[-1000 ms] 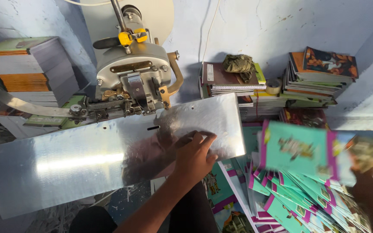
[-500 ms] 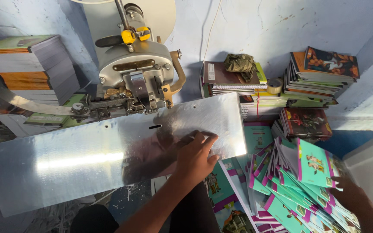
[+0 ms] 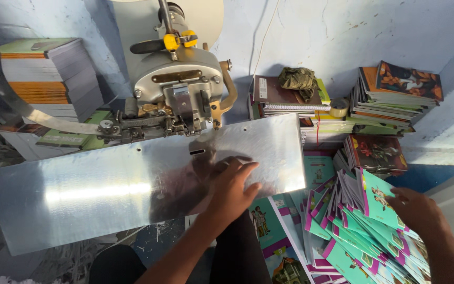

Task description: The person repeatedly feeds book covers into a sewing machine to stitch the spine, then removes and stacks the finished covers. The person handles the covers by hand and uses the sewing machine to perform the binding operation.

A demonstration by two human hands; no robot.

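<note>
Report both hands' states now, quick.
Left hand: open, flat on the shiny metal table, holding nothing.
Right hand: open, fingers on the fanned teal booklets; no closed grip visible.

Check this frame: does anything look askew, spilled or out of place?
The teal booklets under the right hand lie fanned and slumped, not stacked. A crumpled cloth sits on the notebooks. Left hand lies flat on the metal plate.

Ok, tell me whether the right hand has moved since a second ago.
Yes. The right hand has come down from the raised green booklet at the frame's right edge and now rests on the fanned booklets, lower relative to the metal plate.
</note>
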